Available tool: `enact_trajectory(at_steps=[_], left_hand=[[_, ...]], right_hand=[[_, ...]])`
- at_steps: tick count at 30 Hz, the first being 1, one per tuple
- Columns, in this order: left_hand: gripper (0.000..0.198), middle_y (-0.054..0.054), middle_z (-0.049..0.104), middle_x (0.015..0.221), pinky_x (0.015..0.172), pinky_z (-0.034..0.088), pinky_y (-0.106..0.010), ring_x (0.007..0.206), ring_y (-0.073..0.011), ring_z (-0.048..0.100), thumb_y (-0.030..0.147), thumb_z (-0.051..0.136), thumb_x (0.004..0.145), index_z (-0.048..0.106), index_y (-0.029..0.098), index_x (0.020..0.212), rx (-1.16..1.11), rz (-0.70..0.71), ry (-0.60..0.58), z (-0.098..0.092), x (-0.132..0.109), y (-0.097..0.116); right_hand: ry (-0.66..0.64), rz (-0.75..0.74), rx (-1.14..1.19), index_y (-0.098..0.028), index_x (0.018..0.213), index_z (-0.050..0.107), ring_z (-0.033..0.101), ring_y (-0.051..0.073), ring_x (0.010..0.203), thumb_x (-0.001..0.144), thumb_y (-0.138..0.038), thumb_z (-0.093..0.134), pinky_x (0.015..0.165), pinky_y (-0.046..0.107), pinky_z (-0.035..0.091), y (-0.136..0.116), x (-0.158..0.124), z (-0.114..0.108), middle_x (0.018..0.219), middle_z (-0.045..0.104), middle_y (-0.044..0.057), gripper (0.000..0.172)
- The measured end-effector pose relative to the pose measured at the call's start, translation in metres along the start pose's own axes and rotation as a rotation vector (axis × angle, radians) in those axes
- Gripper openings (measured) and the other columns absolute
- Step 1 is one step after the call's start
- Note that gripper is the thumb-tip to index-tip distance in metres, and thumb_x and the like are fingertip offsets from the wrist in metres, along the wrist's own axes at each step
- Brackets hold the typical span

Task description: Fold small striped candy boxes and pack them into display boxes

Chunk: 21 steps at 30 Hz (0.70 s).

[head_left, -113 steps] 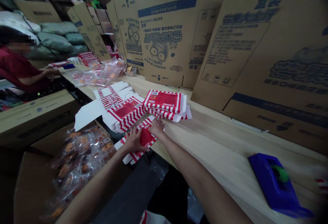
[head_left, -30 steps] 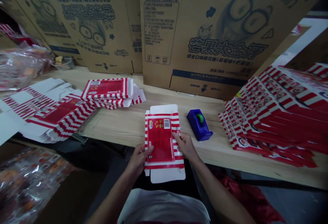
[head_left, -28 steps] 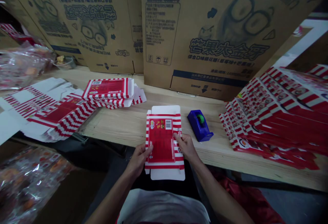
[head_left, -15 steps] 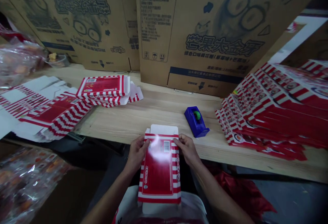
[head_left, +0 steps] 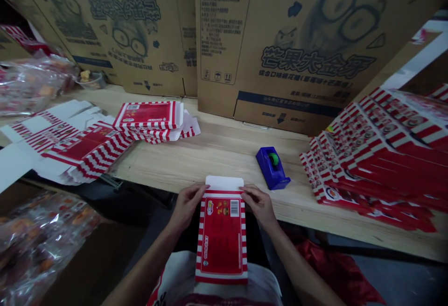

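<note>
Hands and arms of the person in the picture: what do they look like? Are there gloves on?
No gloves: the left hand and right hand are bare, each with ordinary fingers and a thumb. No watch or bracelet shows. Both forearms are bare too, with no sleeves in view. Below them is some white clothing with red at one edge.

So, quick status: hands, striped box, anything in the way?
Left hand and right hand: on far corners of striped box. White end flap sticking out. Nothing visibly in the way; blue tape dispenser sits apart.
</note>
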<state>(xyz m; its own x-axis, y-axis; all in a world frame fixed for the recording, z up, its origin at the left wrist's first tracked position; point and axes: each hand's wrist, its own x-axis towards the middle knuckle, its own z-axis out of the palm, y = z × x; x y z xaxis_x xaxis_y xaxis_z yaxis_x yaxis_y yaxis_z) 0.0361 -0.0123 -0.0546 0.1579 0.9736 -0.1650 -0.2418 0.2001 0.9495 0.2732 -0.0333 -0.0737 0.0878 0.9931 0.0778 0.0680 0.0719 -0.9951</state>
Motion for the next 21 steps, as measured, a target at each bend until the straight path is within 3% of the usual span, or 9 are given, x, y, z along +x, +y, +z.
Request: enact_trajectory(at_steps=[2, 4, 7, 9, 12, 15, 21], left_hand=[[0.023, -0.006, 0.072, 0.080, 0.070, 0.051, -0.024, 0.075, -0.0159, 0.065, 0.036, 0.078, 0.071, 0.072, 0.013, 0.072, -0.022, -0.037, 0.022, 0.001, 0.007, 0.003], [0.025, -0.001, 0.067, 0.067, 0.059, 0.048, -0.022, 0.060, -0.0125, 0.060, 0.032, 0.083, 0.062, 0.068, 0.014, 0.069, -0.083, -0.113, 0.015, 0.001, 0.014, 0.008], [0.037, 0.001, 0.065, 0.069, 0.056, 0.048, -0.023, 0.059, -0.0130, 0.061, 0.027, 0.085, 0.057, 0.067, 0.019, 0.088, -0.111, -0.237, -0.081, -0.001, 0.022, 0.014], [0.043, -0.002, 0.068, 0.078, 0.061, 0.051, -0.026, 0.066, -0.0157, 0.064, 0.029, 0.084, 0.060, 0.067, 0.020, 0.099, -0.068, -0.270, -0.164, -0.003, 0.025, 0.014], [0.029, -0.006, 0.068, 0.083, 0.065, 0.050, -0.025, 0.071, -0.0160, 0.062, 0.033, 0.079, 0.067, 0.071, 0.018, 0.091, 0.125, -0.078, -0.145, -0.004, 0.024, 0.008], [0.013, -0.006, 0.068, 0.079, 0.067, 0.048, -0.023, 0.075, -0.0171, 0.061, 0.031, 0.073, 0.073, 0.073, 0.018, 0.074, 0.374, 0.160, -0.126, -0.005, 0.019, 0.002], [0.020, -0.006, 0.067, 0.069, 0.061, 0.046, -0.022, 0.066, -0.0164, 0.060, 0.034, 0.068, 0.078, 0.072, 0.016, 0.068, 0.479, 0.126, -0.228, -0.008, 0.015, 0.008]], right_hand=[[0.005, -0.002, 0.000, -0.023, 0.083, 0.076, 0.061, 0.023, 0.096, 0.077, -0.038, 0.071, 0.086, 0.036, 0.048, 0.000, 0.002, -0.003, 0.096, 0.067, 0.007, 0.017], [0.010, 0.056, 0.077, -0.023, 0.084, 0.074, 0.061, 0.021, 0.092, 0.074, -0.038, 0.074, 0.081, 0.034, 0.049, -0.001, 0.005, -0.005, 0.096, 0.066, 0.006, 0.018], [-0.063, 0.178, 0.224, -0.025, 0.112, 0.065, 0.059, 0.015, 0.076, 0.068, -0.034, 0.079, 0.071, 0.027, 0.049, -0.005, 0.008, -0.009, 0.088, 0.062, 0.000, 0.047], [-0.163, 0.235, 0.245, -0.024, 0.119, 0.060, 0.059, 0.014, 0.075, 0.068, -0.033, 0.079, 0.071, 0.026, 0.048, -0.008, 0.010, -0.013, 0.086, 0.062, -0.001, 0.055], [-0.257, 0.240, 0.172, -0.020, 0.100, 0.067, 0.060, 0.015, 0.077, 0.072, -0.035, 0.076, 0.073, 0.027, 0.047, -0.010, 0.010, -0.018, 0.083, 0.064, 0.000, 0.033], [-0.211, 0.173, 0.081, -0.019, 0.078, 0.068, 0.058, 0.015, 0.072, 0.073, -0.039, 0.075, 0.070, 0.027, 0.046, -0.008, 0.006, -0.019, 0.076, 0.063, 0.000, 0.022], [-0.279, 0.200, 0.151, -0.020, 0.079, 0.072, 0.064, 0.021, 0.093, 0.072, -0.043, 0.076, 0.081, 0.033, 0.050, -0.007, 0.001, -0.015, 0.098, 0.071, 0.007, 0.025]])
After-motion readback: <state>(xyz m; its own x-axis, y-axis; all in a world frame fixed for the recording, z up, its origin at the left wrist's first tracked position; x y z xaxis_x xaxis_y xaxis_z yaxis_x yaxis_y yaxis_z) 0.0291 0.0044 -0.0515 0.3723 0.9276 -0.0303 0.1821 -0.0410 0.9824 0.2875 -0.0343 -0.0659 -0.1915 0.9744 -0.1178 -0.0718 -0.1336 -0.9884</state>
